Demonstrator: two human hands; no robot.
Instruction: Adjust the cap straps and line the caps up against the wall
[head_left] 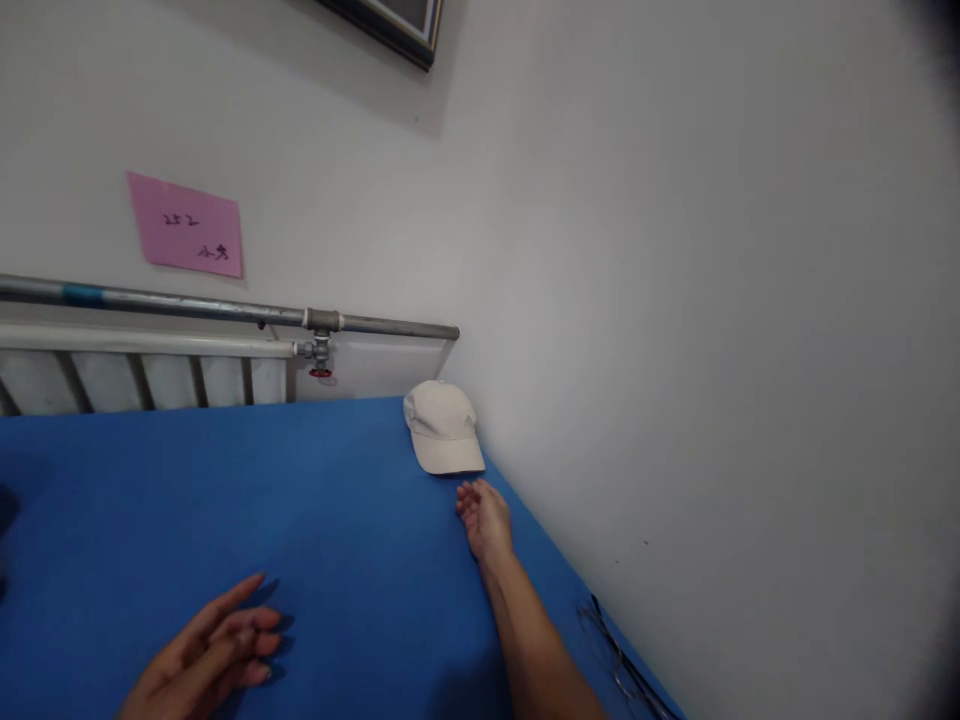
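A pale beige baseball cap (pixel 442 415) lies at the far right corner of the blue surface, its brim facing me. My right hand (pixel 485 515) is just in front of the brim, palm turned left and fingers loosely bent, with nothing visible in it. Whether its fingertips touch the cap is hard to make out; a small gap seems to show. Nearer to me on the left, my left hand (pixel 217 650) is over the blue tabletop (pixel 315 510). Its fingers are stretched and apart, and it holds nothing.
White walls (pixel 675 300) border the surface at the back and right. A metal pipe (pixel 187 305) with a red-handled valve (pixel 320 372) runs above a white radiator (pixel 165 380). Dark and clear cables (pixel 626 660) lie along the right edge. A pink note (pixel 187 225) hangs on the wall.
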